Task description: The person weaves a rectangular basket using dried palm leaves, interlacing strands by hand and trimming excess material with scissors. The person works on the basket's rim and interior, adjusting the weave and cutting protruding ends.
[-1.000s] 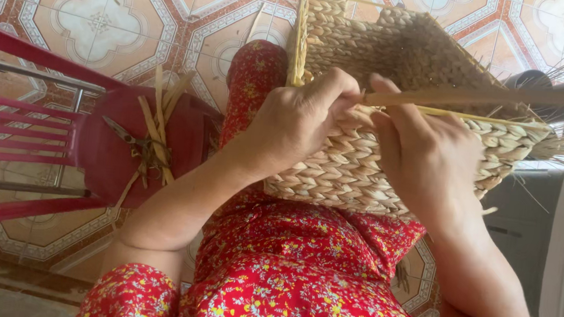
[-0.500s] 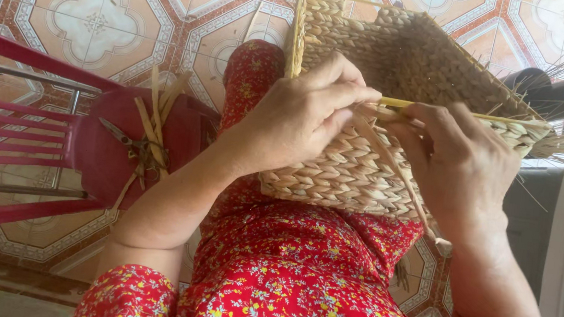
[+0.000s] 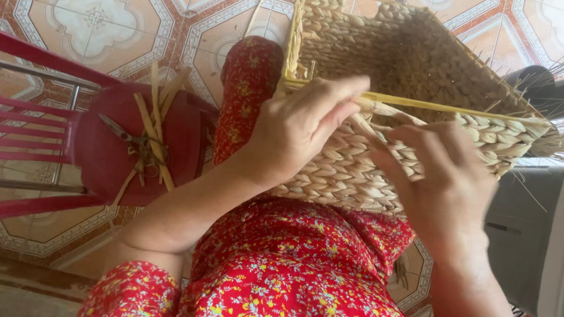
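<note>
Now the basket (image 3: 400,73) rests on my lap, its near wall at twelve o'clock from both hands. My left hand (image 3: 298,129) presses on that wall, fingers closed around a flat straw strand (image 3: 368,122) just under the yellow rim. My right hand (image 3: 442,181), at three o'clock from the left, pinches the same strand against the weave. What lies inside the basket I cannot tell. At nine o'clock, a red stool (image 3: 184,135) carries scissors (image 3: 128,140) and loose straw strips (image 3: 156,108).
</note>
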